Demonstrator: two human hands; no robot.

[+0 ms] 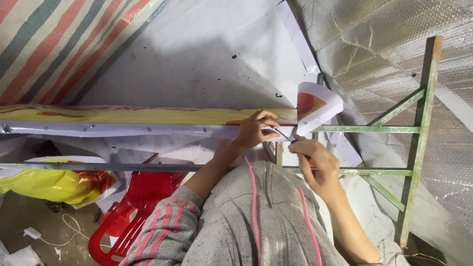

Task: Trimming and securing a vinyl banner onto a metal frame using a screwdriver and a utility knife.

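Banner edge (290,129) pinched in left hand (253,130), beside right hand (315,162)

Yellow-red banner (148,116) stretched flat, white end curled, perhaps.

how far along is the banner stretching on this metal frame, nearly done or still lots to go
Done: the long yellow banner lies along the frame bar to the left, its white edge folded under.
In hand: the left hand pins the edge while the right hand works a small tool at the loose flap.
Left: that flap still curls up, and the green frame to the right is bare. Judged roughly, not nearly done.
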